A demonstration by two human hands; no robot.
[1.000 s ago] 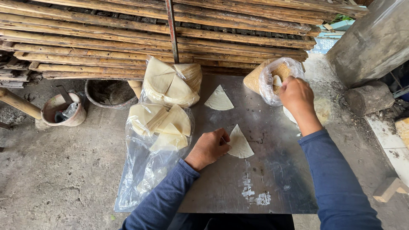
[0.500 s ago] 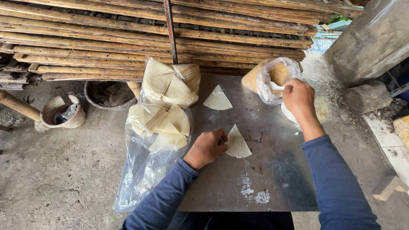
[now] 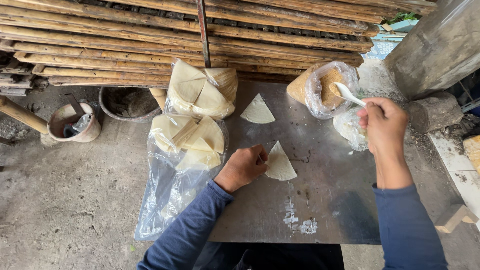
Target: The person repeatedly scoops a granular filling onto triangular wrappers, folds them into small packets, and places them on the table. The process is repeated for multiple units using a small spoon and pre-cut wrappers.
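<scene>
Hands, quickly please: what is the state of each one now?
Left hand: curled, fingertips on the triangular wrapper on the metal table.
Right hand: closed, holding a white spoon.

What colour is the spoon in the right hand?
White; the spoon shows best in the head view, held by the right hand.

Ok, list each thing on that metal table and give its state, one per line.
Left hand: curled, pressing on the near wrapper's edge.
Near wrapper: flat, unfilled.
Far wrapper: flat, untouched.
Right hand: closed around a white spoon.
White spoon: lifted, carrying brown filling.
Filling bag: open.
Wrapper bags: one tied shut, one open.
</scene>
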